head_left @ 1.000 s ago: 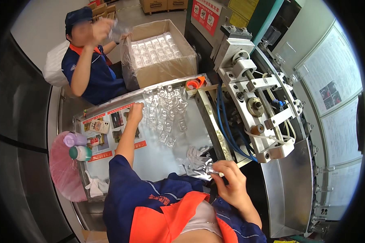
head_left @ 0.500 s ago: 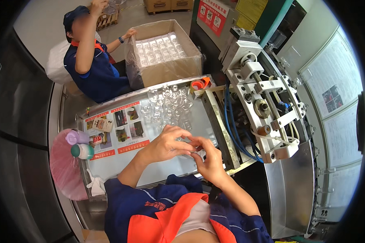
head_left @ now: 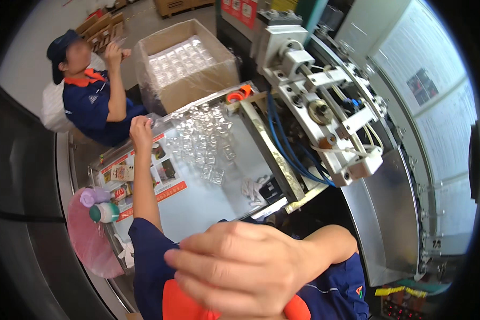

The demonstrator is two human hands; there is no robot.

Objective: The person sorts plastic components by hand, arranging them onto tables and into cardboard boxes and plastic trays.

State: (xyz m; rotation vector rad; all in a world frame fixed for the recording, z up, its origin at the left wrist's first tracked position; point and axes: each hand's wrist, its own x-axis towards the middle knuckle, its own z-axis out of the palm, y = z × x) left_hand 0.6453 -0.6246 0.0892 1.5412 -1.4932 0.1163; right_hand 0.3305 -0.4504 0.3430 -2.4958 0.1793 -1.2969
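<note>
My left hand reaches out over the far left of the work table, its fingers closed on a small clear plastic piece. Close to the camera, my right hand is raised in front of my chest, back of the hand upward. Its fingers are loosely bent and a little apart; no object shows in them, and the palm side is hidden. Many clear plastic pieces lie across the far middle of the table, some in rows.
A co-worker holds up a small piece beyond the table. A plastic-lined carton holds rows of clear pieces. The metal machine with blue hoses stands right. White gloves, an orange tape dispenser and a green-lidded bottle are around.
My hands were together over the table; the left has gone far left with a clear piece, the right has come up toward the camera. The view has shifted. The co-worker's raised hand is lower.
</note>
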